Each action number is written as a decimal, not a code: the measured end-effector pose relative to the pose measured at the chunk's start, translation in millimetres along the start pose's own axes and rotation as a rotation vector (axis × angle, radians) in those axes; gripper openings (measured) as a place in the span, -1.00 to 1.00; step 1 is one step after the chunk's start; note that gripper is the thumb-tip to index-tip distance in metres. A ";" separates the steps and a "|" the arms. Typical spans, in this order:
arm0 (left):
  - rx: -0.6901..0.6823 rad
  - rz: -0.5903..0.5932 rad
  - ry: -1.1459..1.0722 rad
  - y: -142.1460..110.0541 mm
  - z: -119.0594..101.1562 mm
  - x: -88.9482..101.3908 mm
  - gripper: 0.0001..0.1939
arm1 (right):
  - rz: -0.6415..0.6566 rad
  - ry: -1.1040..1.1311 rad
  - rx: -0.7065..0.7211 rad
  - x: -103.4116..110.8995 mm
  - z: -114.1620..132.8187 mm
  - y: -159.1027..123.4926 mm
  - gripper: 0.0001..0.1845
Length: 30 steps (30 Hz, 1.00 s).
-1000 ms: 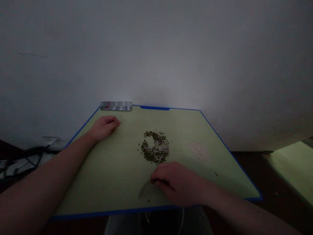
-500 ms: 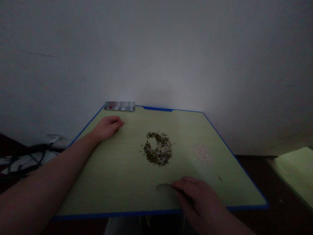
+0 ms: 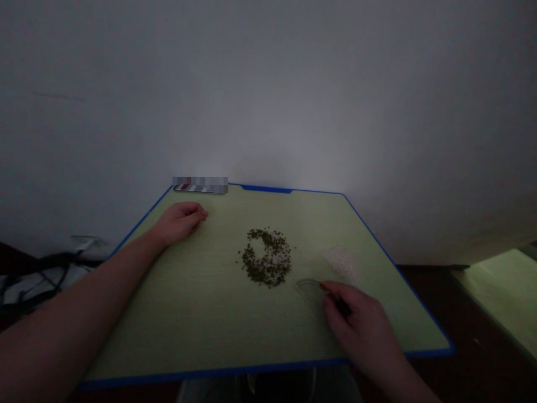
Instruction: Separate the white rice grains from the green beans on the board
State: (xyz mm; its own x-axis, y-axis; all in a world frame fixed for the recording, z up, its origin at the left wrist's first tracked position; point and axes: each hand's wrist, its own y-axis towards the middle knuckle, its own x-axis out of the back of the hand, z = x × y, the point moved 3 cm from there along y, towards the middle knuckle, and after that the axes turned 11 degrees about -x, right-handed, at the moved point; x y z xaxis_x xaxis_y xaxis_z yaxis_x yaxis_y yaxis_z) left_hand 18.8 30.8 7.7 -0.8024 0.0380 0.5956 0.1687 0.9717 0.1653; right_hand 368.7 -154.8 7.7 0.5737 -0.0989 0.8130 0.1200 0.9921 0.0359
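Observation:
A pale green table (image 3: pixel 201 313) with a blue rim stands before me in dim light. A ring-shaped heap of dark green beans mixed with white grains (image 3: pixel 267 257) lies at its middle. A small heap of white grains (image 3: pixel 343 262) lies to the right. My right hand (image 3: pixel 359 324) is closed on a spoon (image 3: pixel 309 287), whose bowl rests on the table between the two heaps. My left hand (image 3: pixel 180 220) rests on the far left of the table, fingers loosely curled, holding nothing that I can see.
A phone (image 3: pixel 200 186) lies at the table's back edge against the grey wall. Dark cables (image 3: pixel 37 268) lie on the floor at the left. Another green table (image 3: pixel 503 291) shows at the right edge.
My right hand has carried the spoon from the table's near middle to the right and forward, to a spot beside the white grains. The left hand has stayed put.

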 end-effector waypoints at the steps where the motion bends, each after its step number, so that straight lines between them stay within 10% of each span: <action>1: 0.002 0.000 0.003 0.2 1.2 0.1 -0.75 | 0.015 0.022 0.016 -2.8 4.4 -1.1 -0.65; 30: -0.007 0.028 0.010 -3.0 3.3 1.7 -0.73 | -0.008 0.070 0.047 -3.3 -1.8 21.8 -0.69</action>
State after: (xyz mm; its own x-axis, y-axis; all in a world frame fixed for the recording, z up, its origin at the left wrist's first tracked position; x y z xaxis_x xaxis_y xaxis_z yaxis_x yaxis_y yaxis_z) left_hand 15.0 28.8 5.7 -0.7915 0.0633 0.6079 0.1956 0.9685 0.1539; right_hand 370.9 -133.0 4.8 0.6283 -0.1098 0.7702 0.0873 0.9937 0.0705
